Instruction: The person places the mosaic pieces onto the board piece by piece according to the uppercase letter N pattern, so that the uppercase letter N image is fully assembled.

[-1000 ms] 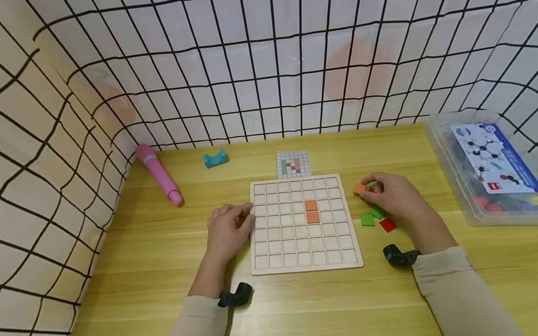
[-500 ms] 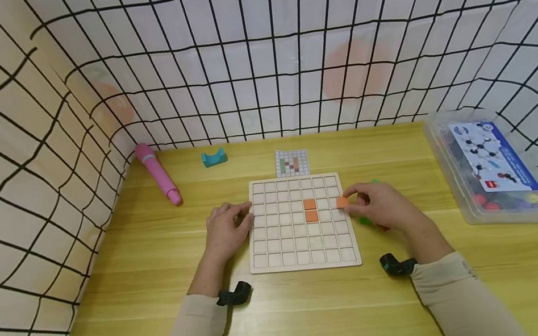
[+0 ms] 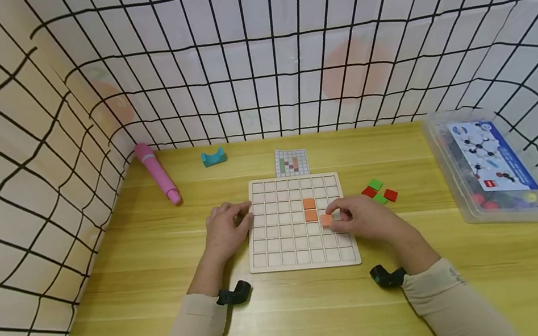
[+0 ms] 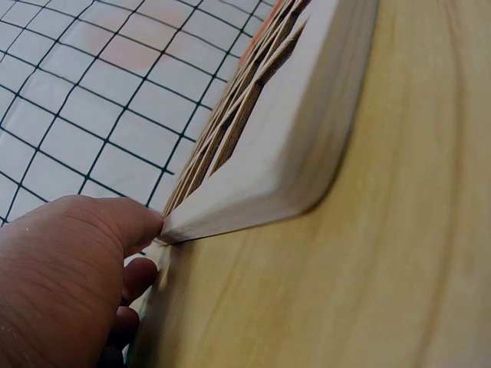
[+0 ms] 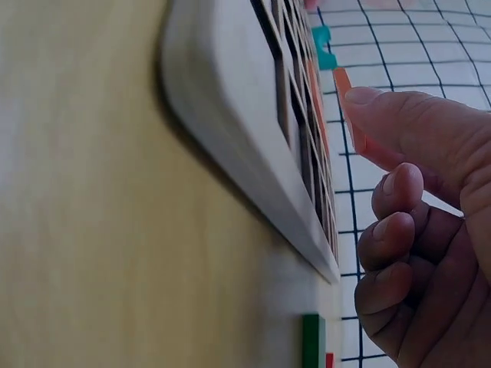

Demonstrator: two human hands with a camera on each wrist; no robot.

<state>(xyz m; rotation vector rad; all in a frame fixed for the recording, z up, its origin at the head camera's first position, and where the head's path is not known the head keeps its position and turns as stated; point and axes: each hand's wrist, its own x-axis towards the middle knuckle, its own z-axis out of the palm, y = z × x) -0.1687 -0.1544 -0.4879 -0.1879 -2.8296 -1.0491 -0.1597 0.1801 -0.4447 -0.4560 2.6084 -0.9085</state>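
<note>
A square wooden grid board (image 3: 282, 260) lies on the table, with two orange square tiles (image 3: 310, 215) in adjoining cells of one column. Between thumb and forefinger, my right hand (image 3: 370, 221) pinches a third orange tile (image 3: 327, 220) over the board's right part; the right wrist view shows this held tile (image 5: 350, 111) raised above the grid. My left hand (image 3: 225, 233) rests at the board's left edge, and its thumb tip touches the rim in the left wrist view. Beyond the board lies a small pattern card (image 3: 291, 162) with coloured squares.
Several loose green and red tiles (image 3: 378, 197) lie right of the board. A clear plastic box (image 3: 498, 164) of coloured pieces stands at the far right. A pink microphone-shaped object (image 3: 158, 175) and a teal cradle-shaped piece (image 3: 213, 157) lie at the back left, before the black-lined wall.
My right hand has carried the orange tile leftward from the loose tiles to above the board, uncovering the pile. The left hand has stayed at the board's edge.
</note>
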